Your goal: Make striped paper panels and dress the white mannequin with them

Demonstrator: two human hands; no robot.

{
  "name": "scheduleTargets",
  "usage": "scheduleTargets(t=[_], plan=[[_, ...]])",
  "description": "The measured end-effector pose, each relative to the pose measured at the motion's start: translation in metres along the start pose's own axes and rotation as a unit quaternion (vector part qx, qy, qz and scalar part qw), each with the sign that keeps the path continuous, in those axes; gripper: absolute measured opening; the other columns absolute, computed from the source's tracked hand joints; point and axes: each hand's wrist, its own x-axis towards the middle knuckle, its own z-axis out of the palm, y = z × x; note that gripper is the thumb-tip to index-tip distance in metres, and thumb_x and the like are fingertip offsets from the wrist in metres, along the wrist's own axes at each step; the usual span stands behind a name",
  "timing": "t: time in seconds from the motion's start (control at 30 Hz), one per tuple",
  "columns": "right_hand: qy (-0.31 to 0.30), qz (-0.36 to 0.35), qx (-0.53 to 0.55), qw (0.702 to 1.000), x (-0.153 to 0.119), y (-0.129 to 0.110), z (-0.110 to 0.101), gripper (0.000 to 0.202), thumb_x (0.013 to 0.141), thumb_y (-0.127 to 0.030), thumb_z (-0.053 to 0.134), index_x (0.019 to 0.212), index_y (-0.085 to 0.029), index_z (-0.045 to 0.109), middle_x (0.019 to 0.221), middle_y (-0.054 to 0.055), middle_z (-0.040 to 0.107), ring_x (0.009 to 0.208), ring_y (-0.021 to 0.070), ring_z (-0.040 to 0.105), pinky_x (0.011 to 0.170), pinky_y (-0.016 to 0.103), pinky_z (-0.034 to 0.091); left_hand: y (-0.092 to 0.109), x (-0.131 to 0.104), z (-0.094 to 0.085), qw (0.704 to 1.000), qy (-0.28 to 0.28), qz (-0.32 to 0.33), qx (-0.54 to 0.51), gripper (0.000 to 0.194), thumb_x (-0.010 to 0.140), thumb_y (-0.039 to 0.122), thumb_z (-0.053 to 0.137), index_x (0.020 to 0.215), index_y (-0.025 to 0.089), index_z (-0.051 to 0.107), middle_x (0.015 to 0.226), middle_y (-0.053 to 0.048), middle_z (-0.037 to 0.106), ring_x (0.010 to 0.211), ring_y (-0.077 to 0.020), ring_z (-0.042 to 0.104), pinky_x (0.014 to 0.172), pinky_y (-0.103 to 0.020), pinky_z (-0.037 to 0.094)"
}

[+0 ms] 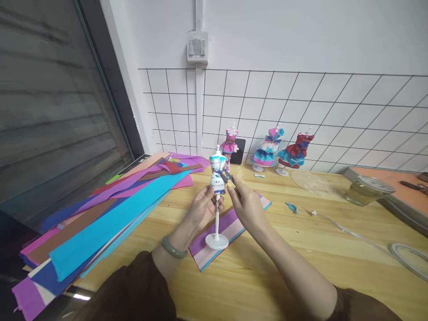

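Note:
A small white mannequin (218,178) on a round-based stand is upright before me, with patches of turquoise and dark blue on its torso. My left hand (203,206) is closed around it just below the torso, at the top of the pole. From the right, my right hand (245,200) pinches a small dark tool (226,177) whose tip meets the mannequin's waist; its exact kind is unclear. Beneath the stand lies a strip of layered crepe paper (209,256) in purple, pale pink and blue.
Coloured crepe paper sheets (123,211) are heaped on the left. Against the wall stand three dressed mini mannequins, one in red and blue (297,151). Blue-handled scissors (292,207), a white cord (354,238), a glass jar (366,191) and an orange-topped tray (397,183) lie to the right.

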Motion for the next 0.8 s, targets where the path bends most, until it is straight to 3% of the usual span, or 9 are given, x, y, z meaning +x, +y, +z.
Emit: scheduleTargets(t=[0.13, 0.33, 0.57, 0.8], plan=[[0.024, -0.005, 0.041, 0.999, -0.001, 0.002, 0.007, 0.043, 0.090, -0.032, 0.034, 0.128, -0.013, 0.042, 0.097, 0.012, 0.064, 0.087, 0.0228, 0.059, 0.071, 0.032, 0.046, -0.002, 0.000, 0.001, 1.000, 0.001, 0.004, -0.024, 0.016, 0.081, 0.027, 0.056, 0.091, 0.014, 0.054, 0.082, -0.005, 0.055, 0.066, -0.0102, 0.051, 0.057, -0.023, 0.040], [0.050, -0.023, -0.095, 0.994, -0.004, -0.002, 0.010, 0.042, 0.091, -0.028, 0.032, 0.129, -0.011, 0.039, 0.091, 0.012, 0.062, 0.080, 0.0217, 0.059, 0.064, 0.030, 0.045, -0.005, 0.001, 0.001, 1.000, 0.021, 0.018, -0.015, 0.015, 0.081, 0.025, 0.056, 0.092, 0.014, 0.055, 0.083, -0.004, 0.056, 0.069, -0.0100, 0.053, 0.063, -0.024, 0.043], [-0.015, -0.032, -0.310, 0.950, -0.003, -0.001, 0.007, 0.044, 0.092, -0.024, 0.029, 0.134, -0.011, 0.031, 0.084, 0.009, 0.057, 0.063, 0.0175, 0.056, 0.048, 0.026, 0.035, -0.007, 0.000, 0.005, 0.997, 0.056, 0.035, 0.031, 0.020, 0.078, 0.029, 0.060, 0.091, 0.014, 0.054, 0.082, -0.003, 0.057, 0.067, -0.0093, 0.053, 0.060, -0.023, 0.043], [-0.080, -0.055, -0.383, 0.919, 0.002, -0.002, -0.014, 0.043, 0.093, -0.026, 0.024, 0.134, -0.015, 0.030, 0.086, 0.010, 0.057, 0.061, 0.0179, 0.056, 0.048, 0.027, 0.031, -0.003, 0.000, 0.003, 0.997, 0.039, 0.024, 0.058, 0.020, 0.079, 0.028, 0.059, 0.092, 0.014, 0.054, 0.081, -0.003, 0.055, 0.065, -0.0089, 0.052, 0.054, -0.021, 0.042]])
